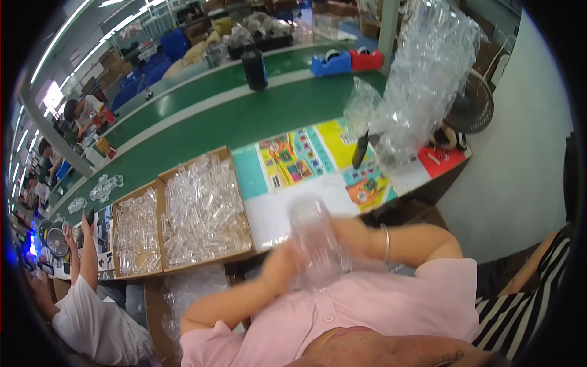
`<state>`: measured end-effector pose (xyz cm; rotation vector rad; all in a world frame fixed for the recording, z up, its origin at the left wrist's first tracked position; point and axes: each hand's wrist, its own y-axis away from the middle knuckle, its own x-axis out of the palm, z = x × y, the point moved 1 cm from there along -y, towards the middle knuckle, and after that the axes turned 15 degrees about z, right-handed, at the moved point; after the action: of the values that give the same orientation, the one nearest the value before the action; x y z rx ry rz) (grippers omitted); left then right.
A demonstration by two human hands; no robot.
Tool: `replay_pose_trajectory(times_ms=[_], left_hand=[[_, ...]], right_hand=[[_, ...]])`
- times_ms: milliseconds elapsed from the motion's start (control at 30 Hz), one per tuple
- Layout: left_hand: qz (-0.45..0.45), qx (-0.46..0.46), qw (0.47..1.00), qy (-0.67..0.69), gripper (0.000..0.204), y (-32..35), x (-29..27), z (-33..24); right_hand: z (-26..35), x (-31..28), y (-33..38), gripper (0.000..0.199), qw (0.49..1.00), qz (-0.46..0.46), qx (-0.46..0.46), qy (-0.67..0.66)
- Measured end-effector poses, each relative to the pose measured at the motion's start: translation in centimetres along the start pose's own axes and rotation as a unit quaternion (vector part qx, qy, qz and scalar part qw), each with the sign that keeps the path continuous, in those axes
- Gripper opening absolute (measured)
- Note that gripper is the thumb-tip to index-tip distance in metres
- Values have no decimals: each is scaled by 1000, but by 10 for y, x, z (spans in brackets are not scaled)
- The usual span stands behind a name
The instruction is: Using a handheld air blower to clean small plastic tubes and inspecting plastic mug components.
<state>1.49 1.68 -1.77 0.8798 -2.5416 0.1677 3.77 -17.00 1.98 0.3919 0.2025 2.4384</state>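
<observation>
In front of my chest I hold a clear, see-through plastic piece (pixel 317 235), tall and roughly cup-shaped, blurred by motion. My left hand (pixel 282 264) is closed on its left side, and my right hand (pixel 353 237), with a bangle at the wrist, closes on its right side. The fingers are smeared, so their exact grip does not show. Just beyond the piece lies a white sheet (pixel 275 217) on the bench. To the left of it, two cardboard trays hold many small clear plastic parts (pixel 205 205).
A dark-handled tool (pixel 361 151) stands by a tall stack of clear bagged plastic (pixel 422 79) on the right. Blue and red tape dispensers (pixel 348 62) and a black bottle (pixel 254 68) sit along the green conveyor (pixel 214 110). A co-worker in white (pixel 101 318) works at left.
</observation>
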Motion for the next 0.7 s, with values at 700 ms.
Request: replay_pose_trajectory(times_ms=[700], left_hand=[[8, 49, 995, 89, 62, -5, 0, -48]], right_hand=[[39, 15, -6, 50, 964, -1, -95, -250]])
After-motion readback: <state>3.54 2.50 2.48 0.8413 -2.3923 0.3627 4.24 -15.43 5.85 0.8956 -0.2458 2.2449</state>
